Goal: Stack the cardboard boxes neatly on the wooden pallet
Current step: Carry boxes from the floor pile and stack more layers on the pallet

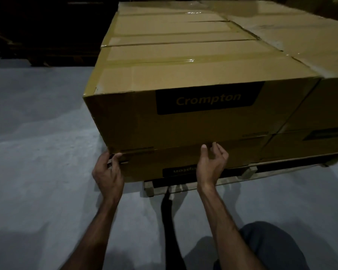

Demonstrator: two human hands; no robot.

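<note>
Our left hand grips the lower box's left corner, just under the top box. Our right hand is loosely open, fingertips at the seam between them. Both boxes sit stacked on the pallet.

The top box, just above both hands, is yellow-brown cardboard; its near face carries a black panel with "Crompton" in dull gold letters. Glossy, slightly darker tan tape runs in strips across its lid. The lower box, between the hands, is the same brown, with a black label whose gold lettering is upside down. The pallet, below the hands, is pale greyish wood with black gaps. The floor left of the grip is mottled blue-grey. Near the right forearm, the trousers are dark blue
</note>
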